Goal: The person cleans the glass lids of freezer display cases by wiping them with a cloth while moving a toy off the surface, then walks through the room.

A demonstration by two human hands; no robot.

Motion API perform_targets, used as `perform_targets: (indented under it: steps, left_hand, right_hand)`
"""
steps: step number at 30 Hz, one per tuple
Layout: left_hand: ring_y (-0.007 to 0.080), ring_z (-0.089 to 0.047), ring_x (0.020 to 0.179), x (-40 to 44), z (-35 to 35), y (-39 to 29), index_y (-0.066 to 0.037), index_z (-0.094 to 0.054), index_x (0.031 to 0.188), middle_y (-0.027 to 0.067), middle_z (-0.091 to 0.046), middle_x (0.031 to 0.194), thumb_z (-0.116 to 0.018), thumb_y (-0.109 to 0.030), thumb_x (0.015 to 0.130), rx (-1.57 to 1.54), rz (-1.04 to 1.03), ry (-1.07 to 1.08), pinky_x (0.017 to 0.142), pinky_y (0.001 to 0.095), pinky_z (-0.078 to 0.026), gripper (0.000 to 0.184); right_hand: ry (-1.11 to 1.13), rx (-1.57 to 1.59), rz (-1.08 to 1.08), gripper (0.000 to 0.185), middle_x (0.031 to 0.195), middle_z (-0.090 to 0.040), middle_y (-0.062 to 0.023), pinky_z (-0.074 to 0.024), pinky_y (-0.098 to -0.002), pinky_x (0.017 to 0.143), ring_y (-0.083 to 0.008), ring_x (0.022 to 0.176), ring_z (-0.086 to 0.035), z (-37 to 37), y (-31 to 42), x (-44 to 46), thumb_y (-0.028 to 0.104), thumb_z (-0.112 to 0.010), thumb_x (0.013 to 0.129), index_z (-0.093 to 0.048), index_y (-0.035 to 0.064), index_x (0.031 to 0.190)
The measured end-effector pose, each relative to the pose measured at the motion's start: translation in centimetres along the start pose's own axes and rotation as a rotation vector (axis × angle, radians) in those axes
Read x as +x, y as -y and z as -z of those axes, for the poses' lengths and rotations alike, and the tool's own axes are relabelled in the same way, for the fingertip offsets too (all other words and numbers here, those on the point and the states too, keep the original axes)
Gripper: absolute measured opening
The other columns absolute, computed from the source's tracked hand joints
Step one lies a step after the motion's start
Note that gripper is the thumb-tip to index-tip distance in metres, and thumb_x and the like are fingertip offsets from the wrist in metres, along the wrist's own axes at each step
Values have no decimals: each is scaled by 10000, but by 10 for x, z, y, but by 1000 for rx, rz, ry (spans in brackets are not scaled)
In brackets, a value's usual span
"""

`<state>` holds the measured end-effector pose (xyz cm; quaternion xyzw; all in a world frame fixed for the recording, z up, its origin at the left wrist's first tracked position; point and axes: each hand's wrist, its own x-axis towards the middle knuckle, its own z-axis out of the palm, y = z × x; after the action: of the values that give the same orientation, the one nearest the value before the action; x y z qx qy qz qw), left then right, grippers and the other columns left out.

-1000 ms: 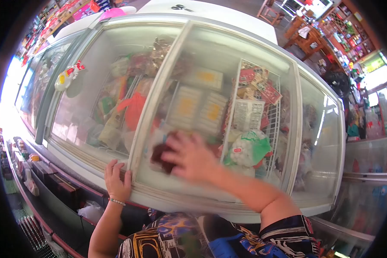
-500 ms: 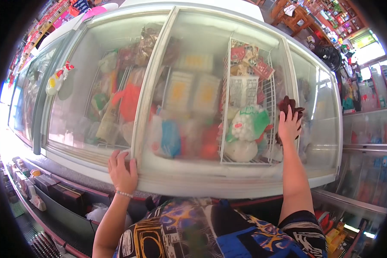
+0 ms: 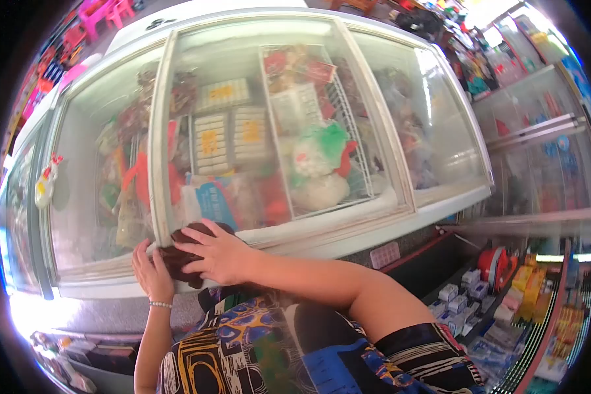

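At the freezer (image 3: 335, 241), the right hand (image 3: 224, 257), fingers parted, covers brown cloth (image 3: 176, 261), its long axis unclear.

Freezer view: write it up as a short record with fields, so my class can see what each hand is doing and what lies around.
place: beside a glass-topped freezer
right hand: fingers spread over a bunched dark brown cloth
left hand: at the freezer's front edge, close beside the cloth
left wrist: beaded bracelet
cloth position: near the foot of an upright divider between panes
under the glass: wire basket of packets and bags; blue-and-white packet
glass: hazy
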<state>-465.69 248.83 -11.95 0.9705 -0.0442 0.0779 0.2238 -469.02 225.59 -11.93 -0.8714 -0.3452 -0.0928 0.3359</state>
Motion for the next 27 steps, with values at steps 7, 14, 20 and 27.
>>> perform_targets:
  steps: [7, 14, 20, 27]
  left_hand:
    - [362, -521, 1162, 0, -3, 9, -6, -558, 1246, 174, -573, 1250, -480, -263, 1009, -37, -43, 17, 1012, 446, -381, 358]
    - [369, -513, 1173, 1, -9, 17, -12, -568, 1236, 179, -567, 1248, -491, -243, 1013, 17, -46, 16, 1011, 453, -385, 331]
    - [366, -506, 1177, 3, -12, -5, 7, -568, 1235, 188, -566, 1247, -496, -245, 1019, 14, 79, -109, 1026, 460, -374, 340]
    - [352, -496, 1225, -30, -87, -230, -5, -560, 1251, 180, -562, 1250, -581, -104, 942, -189, 72, -107, 1070, 449, -361, 325]
  right_hand:
    - [132, -160, -273, 349, 1536, -423, -21, -203, -598, 1158, -324, 1450, -316, 122, -21, -138, 309, -768, 751, -690, 313, 1091]
    - [95, -471, -631, 303, 1484, -446, -87, -297, -564, 1115, -379, 1385, -382, 234, -25, -279, 181, -690, 784, -617, 229, 1074]
    - [-191, -466, -1007, 312, 1499, -413, -161, -283, -544, 1127, -416, 1349, -400, 283, -67, -392, 197, -626, 862, -610, 174, 1173]
    - [110, -522, -709, 500, 1578, -294, -187, -232, -646, 1126, -408, 1448, -283, 346, -181, -378, 229, -616, 880, -537, 174, 1370]
